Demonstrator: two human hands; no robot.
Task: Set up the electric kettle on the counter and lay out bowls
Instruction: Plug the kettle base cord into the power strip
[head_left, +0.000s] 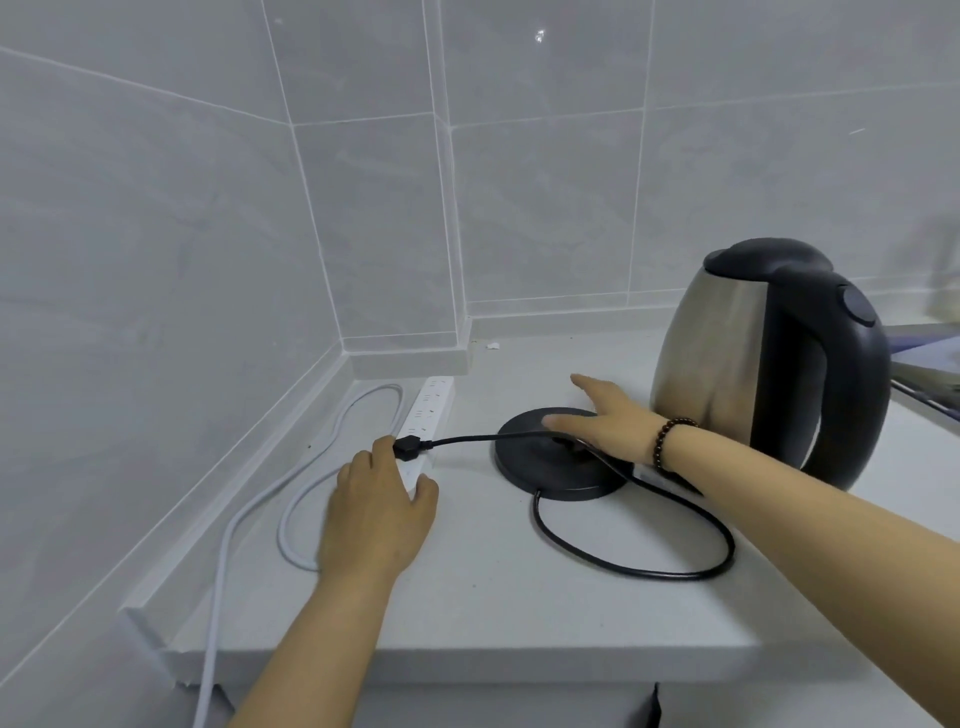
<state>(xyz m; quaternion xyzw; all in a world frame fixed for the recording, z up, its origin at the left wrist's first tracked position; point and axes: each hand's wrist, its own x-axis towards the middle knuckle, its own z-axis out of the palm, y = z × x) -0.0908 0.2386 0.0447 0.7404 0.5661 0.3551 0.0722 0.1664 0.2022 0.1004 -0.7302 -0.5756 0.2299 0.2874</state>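
Observation:
A steel kettle (763, 358) with a black lid and handle stands on the white counter (493, 587) at the right. Left of it lies its round black base (550, 467), with a black cord (649, 561) looping toward the front. The cord's black plug (408, 447) sits in the near end of a white power strip (426, 415) by the wall. My left hand (379, 509) grips the near end of the strip, fingers curled beside the plug. My right hand (602, 415) lies flat with straight fingers on top of the base. No bowls are in view.
The power strip's grey cable (291, 519) loops along the left wall and hangs over the counter's front edge. Tiled walls (363, 208) close in the corner at the left and back. A metal edge, perhaps a sink (930, 384), shows at the far right behind the kettle.

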